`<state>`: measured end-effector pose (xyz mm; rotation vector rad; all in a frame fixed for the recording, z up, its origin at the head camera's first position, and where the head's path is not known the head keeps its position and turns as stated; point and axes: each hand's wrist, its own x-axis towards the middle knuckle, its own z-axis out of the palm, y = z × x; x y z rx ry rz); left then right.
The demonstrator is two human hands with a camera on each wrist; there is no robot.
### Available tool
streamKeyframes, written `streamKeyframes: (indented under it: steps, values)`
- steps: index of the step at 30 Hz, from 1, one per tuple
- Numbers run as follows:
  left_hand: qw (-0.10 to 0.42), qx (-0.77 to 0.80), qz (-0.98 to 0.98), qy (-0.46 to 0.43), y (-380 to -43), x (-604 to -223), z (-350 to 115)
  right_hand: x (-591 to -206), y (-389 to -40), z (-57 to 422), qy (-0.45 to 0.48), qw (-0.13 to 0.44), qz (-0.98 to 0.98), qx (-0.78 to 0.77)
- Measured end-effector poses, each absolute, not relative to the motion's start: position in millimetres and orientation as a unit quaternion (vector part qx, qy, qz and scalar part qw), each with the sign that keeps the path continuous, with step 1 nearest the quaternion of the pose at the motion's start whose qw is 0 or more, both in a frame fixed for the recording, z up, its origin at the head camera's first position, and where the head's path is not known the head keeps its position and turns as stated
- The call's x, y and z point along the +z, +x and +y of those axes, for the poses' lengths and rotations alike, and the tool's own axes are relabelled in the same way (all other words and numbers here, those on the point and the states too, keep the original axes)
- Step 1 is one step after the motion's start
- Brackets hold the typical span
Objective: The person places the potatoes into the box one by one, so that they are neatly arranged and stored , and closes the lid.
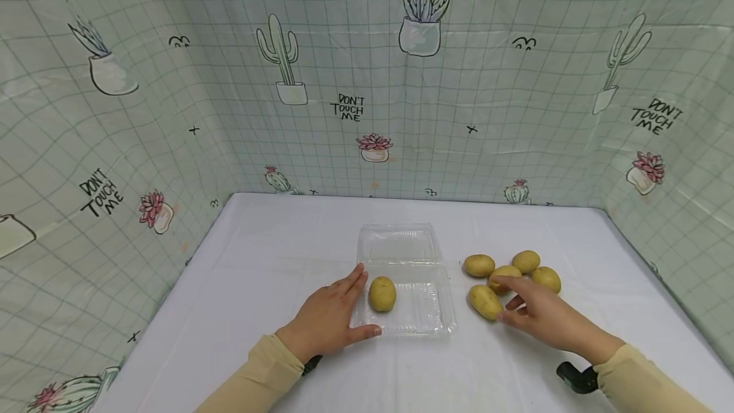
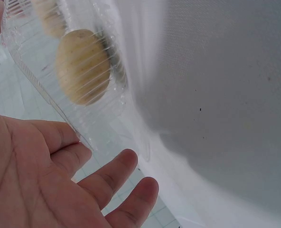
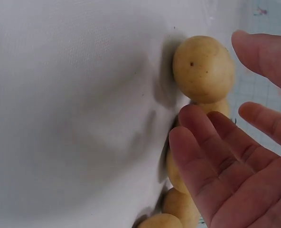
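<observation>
A clear plastic clamshell box [image 1: 421,311] lies opened out on the table, its lid folded back. One yellow potato [image 1: 382,294] sits in the left part of its base; the left wrist view shows this potato [image 2: 83,69] through the ribbed wall. Along the box's left side lies my left hand [image 1: 323,320], fingers extended and thumb spread at the front left corner. My right hand [image 1: 545,314] hovers at a group of several potatoes [image 1: 479,265]. Its thumb and fingers are spread about the nearest potato [image 1: 485,302], with a gap to that potato [image 3: 202,69] in the right wrist view.
The potato group is to the right of the box, on a white tablecloth [image 1: 275,228]. Grid-patterned curtains with cactus drawings [image 1: 424,94] enclose the table at the back and both sides. Black wrist straps [image 1: 576,378] show by the sleeves.
</observation>
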<state>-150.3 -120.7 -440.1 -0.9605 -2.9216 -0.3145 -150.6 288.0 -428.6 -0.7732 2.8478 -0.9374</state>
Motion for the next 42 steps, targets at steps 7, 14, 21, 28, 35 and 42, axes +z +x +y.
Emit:
streamKeyframes:
  steps: [7,14,21,28,35,42]
  values:
    - [0.027,-0.102,-0.944,-0.311,-150.1,-440.1,-120.5,-434.0,-152.3,283.4,-0.259,0.012,0.916,-0.305]
    - [0.026,-0.101,-0.945,-0.309,-150.4,-440.0,-120.5,-437.6,-154.1,280.6,-0.264,0.024,0.912,-0.313]
    - [0.027,-0.103,-0.945,-0.31,-150.2,-438.9,-120.1,-441.2,-155.8,280.2,-0.28,0.032,0.911,-0.302]
    - [0.022,-0.105,-0.945,-0.308,-150.9,-440.3,-120.7,-445.0,-157.9,280.4,-0.284,0.042,0.914,-0.285]
    - [0.02,-0.109,-0.944,-0.31,-150.8,-441.3,-120.6,-446.4,-159.1,280.8,-0.283,0.044,0.915,-0.285]
    - [0.023,-0.099,-0.946,-0.309,-151.8,-441.7,-120.9,-447.9,-160.5,280.2,-0.285,0.038,0.914,-0.287]
